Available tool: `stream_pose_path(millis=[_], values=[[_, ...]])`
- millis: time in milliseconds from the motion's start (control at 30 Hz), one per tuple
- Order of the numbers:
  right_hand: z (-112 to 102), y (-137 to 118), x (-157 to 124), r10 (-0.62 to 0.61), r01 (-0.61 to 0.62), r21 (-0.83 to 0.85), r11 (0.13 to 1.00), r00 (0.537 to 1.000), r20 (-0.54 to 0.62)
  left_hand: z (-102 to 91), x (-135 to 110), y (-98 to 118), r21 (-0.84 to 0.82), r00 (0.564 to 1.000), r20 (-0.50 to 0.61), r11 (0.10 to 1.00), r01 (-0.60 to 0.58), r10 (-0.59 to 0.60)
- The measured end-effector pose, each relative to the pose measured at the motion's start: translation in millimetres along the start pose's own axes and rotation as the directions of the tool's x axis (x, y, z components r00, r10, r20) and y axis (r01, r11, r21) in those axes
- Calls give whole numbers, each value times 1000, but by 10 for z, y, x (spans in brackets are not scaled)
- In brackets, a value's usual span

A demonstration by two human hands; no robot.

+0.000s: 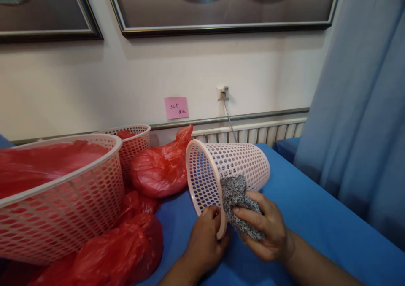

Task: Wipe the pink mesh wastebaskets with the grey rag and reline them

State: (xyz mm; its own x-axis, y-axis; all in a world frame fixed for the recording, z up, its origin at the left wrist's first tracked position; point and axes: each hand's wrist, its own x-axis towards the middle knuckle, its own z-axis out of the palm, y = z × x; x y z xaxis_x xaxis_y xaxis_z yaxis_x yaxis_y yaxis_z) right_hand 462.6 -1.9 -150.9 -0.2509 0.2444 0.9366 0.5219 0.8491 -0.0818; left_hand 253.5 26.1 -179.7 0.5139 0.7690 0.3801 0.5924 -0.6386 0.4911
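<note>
Head camera: left hand (205, 240) grips the rim (222, 225) of a tipped pink perforated plastic basket (245, 163) on blue sheeting (303, 197); right hand (271, 229) clutches speckled grey cloth (233, 193) against it; beyond both, white wall (268, 73); rightward, blue curtain (357, 109).

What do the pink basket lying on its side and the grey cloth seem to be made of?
Pink basket: probably moulded plastic, slightly glossy, judging by its even holes and smooth rim.
Grey cloth: perhaps knitted fabric, matt, given its speckled, fuzzy surface; fibre unclear.

A pink note (176, 113) sticks to the wall (268, 71) beneath a framed picture (221, 14).
</note>
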Motion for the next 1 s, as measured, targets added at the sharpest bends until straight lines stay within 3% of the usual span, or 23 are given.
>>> stream_pose_path(millis=[133, 200, 267, 333, 367, 400, 433, 500, 533, 567, 600, 633, 700, 767, 833, 867, 933, 1000], values=[[73, -59, 6, -66, 60, 80, 995, 995, 69, -64, -21, 62, -253, 979, -198, 962, -100, 49], [98, -51, -17, -64, 60, 45, 997, 995, 75, -87, -30, 69, -307, 976, -211, 945, -112, 48], [81, 76, -61, 28, -26, -64, 998, 999, 32, -104, -31, 71, -336, 984, -178, 939, -75, 15], [14, 352, -130, 225, -239, -178, 955, 970, -96, -111, -24, 68, -340, 989, -148, 939, -44, -8], [-35, 537, -174, 344, -379, -208, 901, 920, -188, -109, -19, 62, -325, 990, -138, 944, -49, 3], [-88, 736, -221, 472, -531, -207, 822, 838, -274, -103, -16, 54, -299, 991, -131, 952, -65, 27], [-141, 935, -270, 595, -676, -180, 714, 722, -353, -94, -13, 43, -263, 991, -120, 961, -90, 60], [-221, 1262, -355, 796, -890, -93, 447, 443, -413, -68, -12, 17, -179, 989, -89, 975, -135, 121], [-236, 1363, -382, 846, -938, -57, 343, 334, -416, -53, -12, 3, -140, 988, -71, 979, -146, 137], [-232, 1408, -395, 867, -957, -38, 288, 277, -415, -38, -13, -11, -107, 989, -52, 983, -147, 142], [-208, 1396, -391, 864, -954, -35, 297, 284, -416, -24, -14, -24, -81, 990, -37, 987, -139, 136], [-168, 1329, -373, 838, -930, -46, 365, 349, -420, -11, -13, -37, -61, 992, -25, 990, -126, 125], [-67, 1063, -305, 712, -800, -105, 590, 577, -401, 6, -11, -61, -37, 995, -13, 994, -103, 102], [23, 705, -227, 520, -578, -165, 799, 802, -292, 11, -5, -82, -32, 996, -10, 995, -92, 92], [77, 362, -168, 292, -309, -171, 935, 949, -121, 8, 2, -100, -43, 995, -10, 994, -96, 96], [93, 225, -150, 181, -186, -151, 971, 982, -49, 4, 7, -109, -53, 995, -9, 994, -98, 98], [112, 67, -134, 32, -29, -105, 994, 999, 31, -4, 19, -129, -77, 995, -3, 992, -97, 98], [118, 90, -144, 32, -29, -118, 993, 999, 23, -11, 35, -156, -85, 996, 9, 993, -84, 85]])
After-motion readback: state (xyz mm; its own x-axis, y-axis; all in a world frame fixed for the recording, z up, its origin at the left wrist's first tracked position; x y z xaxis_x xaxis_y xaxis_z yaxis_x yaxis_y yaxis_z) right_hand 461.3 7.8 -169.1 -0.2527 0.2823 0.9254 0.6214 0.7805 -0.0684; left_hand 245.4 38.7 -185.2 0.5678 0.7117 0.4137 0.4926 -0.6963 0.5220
